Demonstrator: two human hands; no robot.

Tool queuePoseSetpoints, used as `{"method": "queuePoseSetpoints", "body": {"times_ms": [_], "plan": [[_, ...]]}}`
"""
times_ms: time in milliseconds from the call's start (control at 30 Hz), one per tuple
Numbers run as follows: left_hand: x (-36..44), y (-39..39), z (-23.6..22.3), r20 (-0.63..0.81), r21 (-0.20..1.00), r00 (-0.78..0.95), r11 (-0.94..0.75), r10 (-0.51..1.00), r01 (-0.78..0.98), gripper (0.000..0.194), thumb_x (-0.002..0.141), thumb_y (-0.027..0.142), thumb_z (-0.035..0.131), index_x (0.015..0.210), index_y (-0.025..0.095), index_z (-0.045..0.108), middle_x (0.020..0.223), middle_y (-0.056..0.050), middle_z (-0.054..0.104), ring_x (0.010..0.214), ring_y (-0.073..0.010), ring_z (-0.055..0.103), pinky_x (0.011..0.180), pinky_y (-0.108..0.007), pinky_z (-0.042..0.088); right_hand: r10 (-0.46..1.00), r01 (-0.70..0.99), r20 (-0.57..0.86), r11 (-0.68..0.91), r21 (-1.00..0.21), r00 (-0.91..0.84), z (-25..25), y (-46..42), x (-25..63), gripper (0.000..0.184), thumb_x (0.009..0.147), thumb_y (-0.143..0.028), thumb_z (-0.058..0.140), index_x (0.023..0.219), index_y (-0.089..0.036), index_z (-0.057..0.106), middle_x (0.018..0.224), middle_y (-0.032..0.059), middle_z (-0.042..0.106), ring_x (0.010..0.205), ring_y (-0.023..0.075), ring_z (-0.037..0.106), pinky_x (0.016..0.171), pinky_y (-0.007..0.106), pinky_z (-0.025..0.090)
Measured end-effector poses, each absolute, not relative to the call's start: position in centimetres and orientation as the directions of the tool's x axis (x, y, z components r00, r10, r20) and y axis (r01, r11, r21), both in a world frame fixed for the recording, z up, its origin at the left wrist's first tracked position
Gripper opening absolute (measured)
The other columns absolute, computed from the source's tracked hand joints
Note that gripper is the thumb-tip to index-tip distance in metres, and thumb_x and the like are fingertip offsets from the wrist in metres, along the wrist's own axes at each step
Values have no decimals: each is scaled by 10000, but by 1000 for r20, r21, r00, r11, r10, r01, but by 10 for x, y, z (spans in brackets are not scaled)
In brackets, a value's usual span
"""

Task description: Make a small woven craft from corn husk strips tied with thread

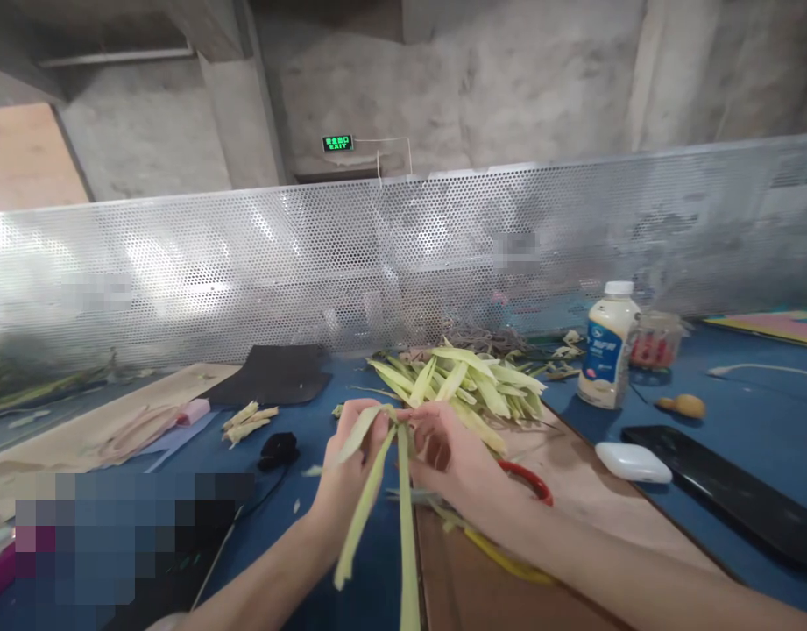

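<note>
Pale green corn husk strips (408,543) hang down between my hands over the table edge of a brown board. My left hand (343,469) pinches the strips at their upper end, with a broad pale piece drooping over its fingers. On the other side, my right hand (452,456) has thumb and fingers closed at the same spot, touching the strips. Just beyond the hands lies a heap of corn husks (459,381). A red curved handle (531,482) shows partly behind my right forearm, and a yellow band-like thing (508,561) lies below it.
On the right are a bottle (604,359), a white earphone case (633,462), a black phone (725,491) and a clear tub (656,342). At left lie a black sheet (272,375), small husk bundles (249,423) and a black object (278,450). A perforated metal screen (298,272) stands behind.
</note>
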State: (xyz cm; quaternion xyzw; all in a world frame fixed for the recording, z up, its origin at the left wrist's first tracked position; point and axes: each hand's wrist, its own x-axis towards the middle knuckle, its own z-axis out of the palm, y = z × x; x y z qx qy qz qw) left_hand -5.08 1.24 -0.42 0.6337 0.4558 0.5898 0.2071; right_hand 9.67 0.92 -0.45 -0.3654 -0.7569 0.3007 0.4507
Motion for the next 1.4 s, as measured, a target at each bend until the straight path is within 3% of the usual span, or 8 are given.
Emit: {"method": "queuePoseSetpoints", "body": {"times_ms": [133, 300, 400, 533, 767, 1067, 1233, 1400], "plan": [[-49, 15, -7, 521, 831, -25, -500, 853, 243, 164, 756, 330, 532, 702, 174, 533, 718, -25, 620, 658, -156, 587, 623, -250, 449, 750, 412, 526, 661, -627, -401, -7, 13, 103, 219, 800, -272, 494, 1013, -233, 524, 701, -25, 554, 616, 116, 500, 562, 230, 393], [-45, 13, -3, 404, 906, 20, -397, 915, -147, 186, 745, 337, 568, 784, 182, 472, 721, -15, 649, 693, -169, 622, 677, -291, 475, 744, 411, 585, 667, -621, -324, -11, 18, 106, 225, 842, -266, 421, 1024, -232, 549, 789, 2, 625, 637, 126, 551, 567, 229, 415], [-46, 16, -2, 353, 912, 52, -331, 934, -242, 248, 725, 348, 597, 862, 183, 472, 723, -19, 662, 686, -171, 631, 655, -290, 480, 725, 413, 616, 685, -600, -307, -12, 20, 105, 213, 832, -249, 431, 999, -231, 562, 804, 10, 634, 676, 140, 565, 596, 239, 423], [-45, 19, -1, 277, 929, 131, -231, 952, -288, 328, 692, 343, 643, 924, 174, 485, 780, -44, 682, 703, -163, 637, 668, -273, 475, 738, 422, 606, 671, -610, -298, -15, 23, 105, 164, 801, -232, 470, 923, -218, 579, 748, 3, 621, 612, 132, 531, 578, 243, 407], [-40, 11, 2, 236, 915, 197, -149, 952, -375, 272, 754, 354, 564, 922, 140, 558, 815, -74, 679, 784, -184, 626, 733, -294, 468, 805, 357, 543, 592, -722, -238, -9, 28, 105, 164, 815, -263, 439, 814, -182, 582, 558, -21, 544, 496, 112, 498, 499, 217, 392], [-44, 16, -7, 245, 932, 249, -156, 937, -328, 350, 680, 178, 625, 1017, 152, 531, 877, -77, 678, 811, -191, 621, 736, -293, 460, 886, 232, 392, 448, -863, -248, -4, 27, 105, 266, 808, -386, 455, 701, -174, 576, 447, -40, 473, 402, 110, 473, 393, 204, 368], [-40, 12, -6, 254, 964, 211, -229, 944, -135, 381, 754, 305, 567, 1100, 173, 477, 858, -59, 676, 799, -186, 618, 706, -284, 460, 911, 166, 359, 393, -904, -204, -5, 25, 101, 331, 792, -434, 473, 589, -182, 541, 416, -46, 464, 365, 98, 449, 386, 204, 360], [-42, 20, -11, 295, 954, 24, -296, 955, 43, 290, 765, 392, 520, 935, 158, 514, 745, -31, 642, 707, -166, 604, 621, -264, 466, 935, 73, 287, 307, -949, -206, -13, 22, 94, 438, 804, -476, 431, 493, -172, 488, 390, -40, 452, 326, 75, 427, 353, 183, 336]]}}
